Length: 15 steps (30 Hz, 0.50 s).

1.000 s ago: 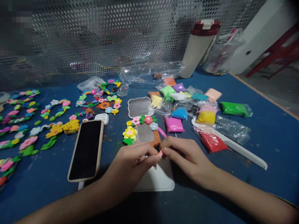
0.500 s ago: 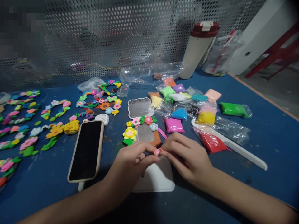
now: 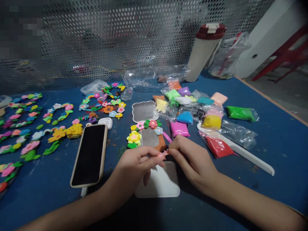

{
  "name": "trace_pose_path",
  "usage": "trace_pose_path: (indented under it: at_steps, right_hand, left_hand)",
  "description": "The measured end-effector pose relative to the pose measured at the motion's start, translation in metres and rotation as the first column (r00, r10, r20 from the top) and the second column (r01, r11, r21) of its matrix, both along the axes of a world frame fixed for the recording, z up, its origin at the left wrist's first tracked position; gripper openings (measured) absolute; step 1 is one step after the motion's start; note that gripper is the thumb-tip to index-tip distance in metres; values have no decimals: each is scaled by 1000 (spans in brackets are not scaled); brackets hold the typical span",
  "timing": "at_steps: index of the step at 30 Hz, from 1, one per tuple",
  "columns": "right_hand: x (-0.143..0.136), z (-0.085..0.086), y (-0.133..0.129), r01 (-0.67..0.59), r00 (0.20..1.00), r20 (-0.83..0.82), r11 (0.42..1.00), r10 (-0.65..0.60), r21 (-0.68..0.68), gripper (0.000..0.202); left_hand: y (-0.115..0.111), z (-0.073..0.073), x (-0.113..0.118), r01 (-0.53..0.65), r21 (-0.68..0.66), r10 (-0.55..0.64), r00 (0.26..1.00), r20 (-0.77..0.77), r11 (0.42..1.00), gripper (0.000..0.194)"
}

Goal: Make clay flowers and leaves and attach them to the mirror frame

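Note:
Between my hands is a small piece of pink clay (image 3: 162, 154), its shape partly covered by fingers. My left hand (image 3: 137, 163) pinches it between thumb and forefinger. From the other side my right hand (image 3: 193, 158) closes its thumb and forefinger on the clay's right end. Just beyond the fingers lies a small mirror (image 3: 149, 138) framed with clay flowers, leaves and a brown strip. Under my hands a white rounded board (image 3: 160, 184) rests on the table. A thin pink-purple strip (image 3: 166, 137) sits at the mirror's right side.
A phone (image 3: 90, 155) lies on the left, near many clay-decorated pieces (image 3: 57, 134). Several bagged clay packets (image 3: 180, 129) spread across the right, with a white comb (image 3: 252, 157). A tumbler (image 3: 204, 53) stands at the back by a perforated metal panel (image 3: 144, 38).
The pink clay now looks longer, drawn out between my fingers. My right hand has shifted slightly up and right, its fingers more curled; my left hand has turned a little.

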State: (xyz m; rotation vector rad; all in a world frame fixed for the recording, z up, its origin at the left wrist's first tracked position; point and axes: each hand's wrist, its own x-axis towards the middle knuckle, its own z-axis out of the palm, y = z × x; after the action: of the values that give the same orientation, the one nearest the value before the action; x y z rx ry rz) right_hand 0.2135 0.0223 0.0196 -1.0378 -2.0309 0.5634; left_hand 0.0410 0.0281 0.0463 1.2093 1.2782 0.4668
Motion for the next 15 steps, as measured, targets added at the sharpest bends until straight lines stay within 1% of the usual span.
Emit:
trace_pose_path:
  at_steps: [2,3,5,7,9,11,12,15]
  right_hand:
    - [1,-1,0,-48,999,-23,998,48,28,21]
    - [1,-2,-1,-80,997,-3,995,80,54,20]
    - [1,-3,-1,-123,990,87,985,112,122,21]
    - [0,-5,-2,-121,978,191,971,82,205,24]
    - [0,-5,-1,-90,968,249,957,19,277,28]
    - [0,-4,-1,-86,961,278,952,2,293,31]
    - [0,-3,0,-110,957,289,952,24,285,33]
    - [0,-1,2,-237,938,310,941,156,244,34]
  left_hand:
    - [1,-2,0,-38,-25,40,997,59,999,9]
    - [1,-3,0,-43,-31,46,996,74,999,10]
    - [-2,-4,-1,-29,-19,30,997,73,999,10]
    - [-5,-5,-3,0,36,-2,998,58,999,10]
    - [-8,-4,-4,29,130,-33,999,28,991,11]
    - [-10,-4,-6,69,223,-68,998,-11,972,12]
    - [-10,-4,-6,92,249,-87,996,-30,964,13]
    - [-10,-6,-7,132,230,-122,991,-56,964,20]
